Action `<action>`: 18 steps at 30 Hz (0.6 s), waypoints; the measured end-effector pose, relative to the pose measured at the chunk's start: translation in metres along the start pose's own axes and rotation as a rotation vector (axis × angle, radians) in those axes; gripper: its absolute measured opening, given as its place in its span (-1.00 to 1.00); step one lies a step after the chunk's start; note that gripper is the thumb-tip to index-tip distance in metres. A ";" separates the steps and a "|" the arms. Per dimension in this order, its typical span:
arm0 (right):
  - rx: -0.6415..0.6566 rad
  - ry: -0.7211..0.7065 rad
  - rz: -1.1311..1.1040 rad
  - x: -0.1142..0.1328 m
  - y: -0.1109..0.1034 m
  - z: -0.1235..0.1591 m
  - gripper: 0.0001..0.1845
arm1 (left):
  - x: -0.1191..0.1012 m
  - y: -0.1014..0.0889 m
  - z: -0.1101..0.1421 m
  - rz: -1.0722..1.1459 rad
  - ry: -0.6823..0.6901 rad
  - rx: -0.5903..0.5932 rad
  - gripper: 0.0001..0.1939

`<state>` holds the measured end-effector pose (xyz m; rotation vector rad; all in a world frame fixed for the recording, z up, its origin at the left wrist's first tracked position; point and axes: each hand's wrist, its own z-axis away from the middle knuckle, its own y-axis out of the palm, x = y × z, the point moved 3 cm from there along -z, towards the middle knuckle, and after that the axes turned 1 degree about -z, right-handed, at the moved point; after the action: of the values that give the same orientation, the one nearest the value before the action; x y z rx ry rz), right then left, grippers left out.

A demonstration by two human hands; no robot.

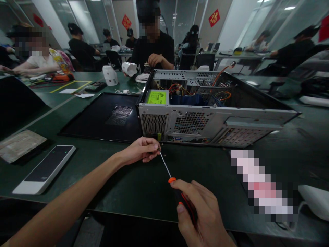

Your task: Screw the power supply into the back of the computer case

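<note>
Right hand [200,210]: fingers wrapped about the handle of one screwdriver [172,180], black with orange-red trim, shaft slanting away to the left above the tabletop [120,193].

Left hand [141,150]: thumb and forefinger pressed together at the screwdriver's tip; anything between them is too small to tell.

White slab-shaped device [46,169], dark top, two green lights: on the tabletop, left of the left arm.

Computer case [218,116], lying opened upward, slotted rear face nearest: just beyond the left hand. Inside its left corner, a power supply [157,97], green label.

Black panel [100,118], perforated patch: flat, left of the case.

Co-worker [154,49], dark shirt: behind the case.
</note>
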<state>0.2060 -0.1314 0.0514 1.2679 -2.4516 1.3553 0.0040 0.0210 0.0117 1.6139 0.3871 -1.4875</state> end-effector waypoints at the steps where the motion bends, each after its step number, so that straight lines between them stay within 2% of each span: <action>1: -0.005 0.003 -0.001 0.001 0.000 0.000 -0.63 | -0.001 0.001 0.000 -0.006 0.004 -0.001 -0.61; 11: -0.014 0.093 -0.092 0.003 0.012 0.001 -0.61 | -0.004 -0.002 0.002 -0.100 0.010 -0.047 -0.56; 18: 0.101 0.131 -0.147 -0.003 0.017 -0.001 -0.67 | -0.006 -0.005 0.001 -0.220 -0.002 -0.093 -0.56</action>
<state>0.1958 -0.1241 0.0397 1.3053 -2.1837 1.4876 -0.0014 0.0249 0.0155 1.5347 0.6405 -1.6091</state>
